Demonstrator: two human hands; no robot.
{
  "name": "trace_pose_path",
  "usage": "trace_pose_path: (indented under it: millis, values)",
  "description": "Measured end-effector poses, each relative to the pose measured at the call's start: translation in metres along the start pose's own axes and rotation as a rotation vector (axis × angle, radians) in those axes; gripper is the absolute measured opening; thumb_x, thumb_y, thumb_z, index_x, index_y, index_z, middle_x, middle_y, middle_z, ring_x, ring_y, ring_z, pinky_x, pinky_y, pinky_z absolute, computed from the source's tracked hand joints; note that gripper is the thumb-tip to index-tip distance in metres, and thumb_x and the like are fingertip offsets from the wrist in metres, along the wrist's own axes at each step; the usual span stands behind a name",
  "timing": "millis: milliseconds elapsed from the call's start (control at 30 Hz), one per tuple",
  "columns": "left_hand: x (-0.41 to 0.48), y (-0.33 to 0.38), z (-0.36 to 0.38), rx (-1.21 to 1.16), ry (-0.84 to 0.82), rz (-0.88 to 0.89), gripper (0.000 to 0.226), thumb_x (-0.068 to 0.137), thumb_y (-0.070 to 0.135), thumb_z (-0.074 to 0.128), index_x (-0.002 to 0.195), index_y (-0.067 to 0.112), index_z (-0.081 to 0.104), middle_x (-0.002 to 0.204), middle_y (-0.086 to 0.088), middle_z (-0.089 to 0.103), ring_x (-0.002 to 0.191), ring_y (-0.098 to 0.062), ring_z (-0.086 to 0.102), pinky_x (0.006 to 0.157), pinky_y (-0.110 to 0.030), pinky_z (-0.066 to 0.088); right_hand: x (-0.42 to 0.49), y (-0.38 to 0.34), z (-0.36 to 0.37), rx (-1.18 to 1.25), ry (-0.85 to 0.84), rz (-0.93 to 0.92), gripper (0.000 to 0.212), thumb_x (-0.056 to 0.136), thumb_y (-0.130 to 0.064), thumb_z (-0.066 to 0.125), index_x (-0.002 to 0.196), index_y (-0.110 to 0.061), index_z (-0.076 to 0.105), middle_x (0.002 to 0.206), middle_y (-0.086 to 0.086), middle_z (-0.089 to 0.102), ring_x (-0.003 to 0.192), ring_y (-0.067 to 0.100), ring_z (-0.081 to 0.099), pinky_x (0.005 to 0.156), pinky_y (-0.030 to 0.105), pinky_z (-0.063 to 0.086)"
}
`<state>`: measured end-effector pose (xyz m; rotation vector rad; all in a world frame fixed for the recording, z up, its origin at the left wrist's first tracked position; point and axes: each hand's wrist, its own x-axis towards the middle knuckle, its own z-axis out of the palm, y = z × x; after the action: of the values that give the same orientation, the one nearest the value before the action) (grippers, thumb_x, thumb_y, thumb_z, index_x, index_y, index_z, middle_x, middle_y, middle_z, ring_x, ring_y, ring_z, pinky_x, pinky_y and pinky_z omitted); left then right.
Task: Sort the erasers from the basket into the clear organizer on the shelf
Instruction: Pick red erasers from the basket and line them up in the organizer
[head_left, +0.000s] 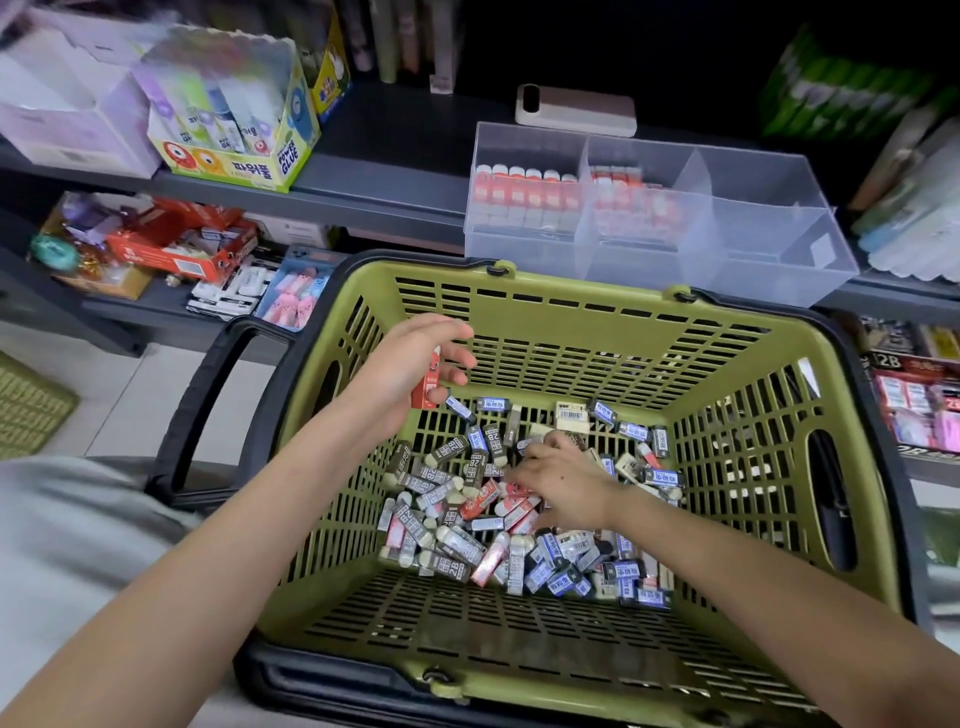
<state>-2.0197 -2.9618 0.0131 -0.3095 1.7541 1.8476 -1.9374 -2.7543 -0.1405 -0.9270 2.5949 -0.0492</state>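
Note:
A green slotted basket (571, 317) sits in front of me, its floor covered with several loose erasers (452, 525) in grey, blue and red sleeves. My left hand (410, 364) hovers over the basket's left side, shut on a red-sleeved eraser (428, 387). My right hand (563, 480) is down in the pile, fingers curled among red erasers; whether it grips one I cannot tell. The clear organizer (769, 223) stands on the shelf just behind the basket. Its two left compartments hold rows of red-sleeved erasers (524, 197); the right compartments hold nothing.
A phone (576, 110) lies behind the organizer. A glue box (234, 114) and a white carton (67, 104) stand on the shelf at left. Lower shelves hold stationery at left (176, 249) and right (914, 400). The basket's black handle (208, 395) hangs left.

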Motion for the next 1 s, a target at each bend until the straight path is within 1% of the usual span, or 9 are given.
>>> trace_pose_path:
  millis: [167,267,367,467,667,767,867,933,1000]
  values:
    - [0.000,-0.002,-0.001,0.009,-0.005,0.022,0.015,0.092,0.018,0.056,0.102,0.008,0.062,0.071,-0.005,0.062,0.052,-0.012,0.054,0.037,-0.017,0.031,0.012,-0.008,-0.011,-0.043,-0.114,0.051,0.062,0.065,-0.061,0.070,0.110,-0.020,0.059,0.089,-0.007,0.061,0.091,0.014,0.043,0.074,0.029,0.010]
    - [0.000,-0.003,-0.002,0.006,-0.009,0.023,0.014,0.092,0.017,0.056,0.101,0.008,0.061,0.071,-0.005,0.062,0.052,-0.012,0.054,0.037,-0.017,0.031,0.016,-0.013,-0.024,-0.017,-0.265,0.096,0.063,0.067,-0.062,0.068,0.118,-0.026,0.059,0.085,-0.009,0.059,0.093,0.015,0.044,0.079,0.032,0.016]
    - [0.001,-0.002,-0.001,0.012,-0.016,0.017,0.019,0.091,0.016,0.058,0.107,0.006,0.060,0.071,-0.005,0.062,0.052,-0.012,0.054,0.037,-0.017,0.032,0.017,-0.019,-0.029,-0.079,-0.382,0.075,0.050,0.068,-0.061,0.068,0.096,-0.021,0.063,0.085,-0.005,0.061,0.090,0.017,0.050,0.082,0.035,0.021]
    - [0.003,-0.002,-0.001,0.022,-0.021,0.025,0.018,0.090,0.016,0.058,0.106,0.007,0.061,0.070,-0.003,0.062,0.051,-0.011,0.054,0.037,-0.017,0.032,0.018,-0.027,-0.027,-0.075,-0.383,0.096,0.040,0.074,-0.053,0.069,0.066,-0.020,0.047,0.073,-0.005,0.053,0.081,0.018,0.050,0.088,0.037,0.022]
    - [0.006,-0.010,-0.001,-0.047,-0.009,-0.049,0.015,0.089,0.012,0.060,0.103,0.007,0.059,0.065,-0.002,0.064,0.051,-0.011,0.056,0.039,-0.018,0.036,0.010,-0.032,-0.022,-0.005,-0.248,0.113,0.032,0.079,-0.040,0.067,0.065,-0.021,0.046,0.077,-0.004,0.054,0.080,0.017,0.049,0.102,0.039,0.019]
    - [0.005,-0.022,0.000,-0.026,-0.006,-0.122,0.015,0.087,0.011,0.061,0.101,0.007,0.055,0.069,-0.003,0.062,0.055,-0.010,0.056,0.045,-0.019,0.041,-0.002,-0.026,-0.038,0.277,-0.142,0.249,0.031,0.084,-0.045,0.061,0.065,-0.024,0.049,0.065,-0.007,0.047,0.074,0.015,0.046,0.091,0.032,0.029]
    - [0.000,-0.029,0.008,0.053,-0.077,-0.136,0.033,0.079,0.024,0.069,0.103,0.006,0.054,0.075,0.000,0.056,0.058,-0.007,0.050,0.051,-0.018,0.040,-0.015,-0.025,-0.071,0.935,0.051,0.413,0.032,0.086,-0.042,0.061,0.069,-0.015,0.059,0.061,-0.006,0.055,0.058,0.009,0.051,0.067,0.021,0.042]
    - [-0.003,-0.030,0.015,0.075,-0.133,-0.101,0.052,0.067,0.039,0.074,0.109,0.013,0.056,0.086,-0.001,0.057,0.072,-0.011,0.052,0.063,-0.023,0.041,-0.021,-0.030,-0.094,1.331,0.118,0.406,0.027,0.088,-0.037,0.060,0.071,-0.016,0.062,0.061,-0.006,0.062,0.053,0.007,0.054,0.056,0.018,0.044]
    - [-0.005,-0.032,0.021,0.127,-0.212,-0.052,0.060,0.063,0.050,0.077,0.114,0.024,0.059,0.098,-0.003,0.060,0.086,-0.017,0.053,0.076,-0.033,0.041,-0.023,-0.036,-0.110,1.522,0.111,0.371,0.020,0.088,-0.032,0.063,0.073,-0.018,0.061,0.060,-0.002,0.063,0.047,0.009,0.049,0.047,0.020,0.041]
